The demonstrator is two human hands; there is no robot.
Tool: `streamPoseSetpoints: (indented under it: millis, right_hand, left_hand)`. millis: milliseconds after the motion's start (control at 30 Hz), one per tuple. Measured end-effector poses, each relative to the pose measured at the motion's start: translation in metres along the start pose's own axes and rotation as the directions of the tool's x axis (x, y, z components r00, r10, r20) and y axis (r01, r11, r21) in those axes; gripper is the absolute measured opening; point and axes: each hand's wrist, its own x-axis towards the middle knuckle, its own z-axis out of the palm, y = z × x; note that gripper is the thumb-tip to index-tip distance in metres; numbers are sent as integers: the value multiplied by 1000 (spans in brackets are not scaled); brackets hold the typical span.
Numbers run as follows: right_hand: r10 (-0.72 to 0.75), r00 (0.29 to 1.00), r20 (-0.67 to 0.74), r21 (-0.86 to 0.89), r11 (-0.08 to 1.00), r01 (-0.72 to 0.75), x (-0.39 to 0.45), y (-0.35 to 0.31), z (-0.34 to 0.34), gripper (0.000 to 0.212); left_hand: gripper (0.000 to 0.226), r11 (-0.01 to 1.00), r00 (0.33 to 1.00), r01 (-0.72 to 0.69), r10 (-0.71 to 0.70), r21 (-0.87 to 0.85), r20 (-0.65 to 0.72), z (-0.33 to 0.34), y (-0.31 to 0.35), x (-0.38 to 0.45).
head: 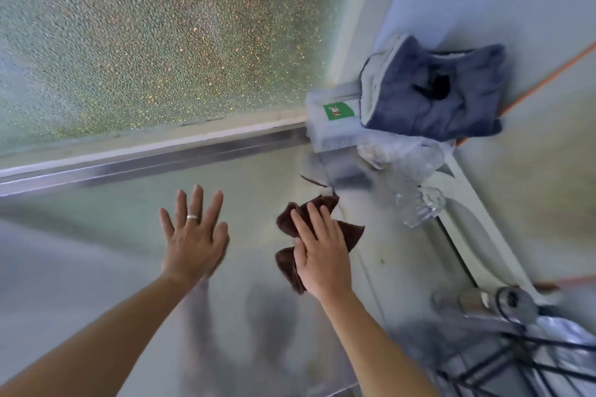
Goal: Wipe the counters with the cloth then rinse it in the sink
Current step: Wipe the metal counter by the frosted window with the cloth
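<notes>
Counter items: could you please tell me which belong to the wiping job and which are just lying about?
Job: brown cloth pressed under the right hand; steel counter; left hand flat.
Lying about: blue towel, clear box, plastic wrapping.

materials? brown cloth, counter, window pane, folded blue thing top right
Cloth: brown napped fabric, likely microfibre; matte, fuzzy edges.
Counter: looks like brushed stainless steel; dull grey sheen, blurred reflections of the arms.
Pane: textured, translucent, pebbled surface with glints; glass or plastic, can't tell.
Blue towel: looks like terry, soft pile, pale edging.
</notes>
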Motion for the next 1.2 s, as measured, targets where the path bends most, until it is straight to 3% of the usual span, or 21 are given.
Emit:
streamPoseSetpoints:
  millis: [200, 400, 733, 1000, 1100, 1200]
  right_hand:
    - [189, 982, -26, -87, 978, -191, 11, 85, -20, 52]
    - [309, 950, -46, -108, 944, -313, 21, 71, -13, 56]
    - [73, 997, 37, 10, 997, -73, -75, -31, -2, 56]
    - [-115, 984, 133, 59, 992, 108, -167, -27, -16, 53]
    - [-75, 988, 134, 51, 996, 68, -169, -4, -22, 54]
    - [78, 991, 105, 15, 997, -80, -162, 25, -28, 54]
  left_hand:
    - [65, 995, 996, -85, 84, 50, 10, 15, 22, -38]
    - [65, 995, 996, -91, 92, 42, -9, 16, 21, -37]
    - [64, 998, 998, -58, 58, 33, -10, 16, 31, -56]
    - [62, 998, 999, -40, 39, 51, 29, 18, 54, -103]
    - [62, 997, 997, -53, 51, 48, 54, 18, 63, -112]
    - [65, 997, 996, -59, 56, 51, 62, 19, 69, -113]
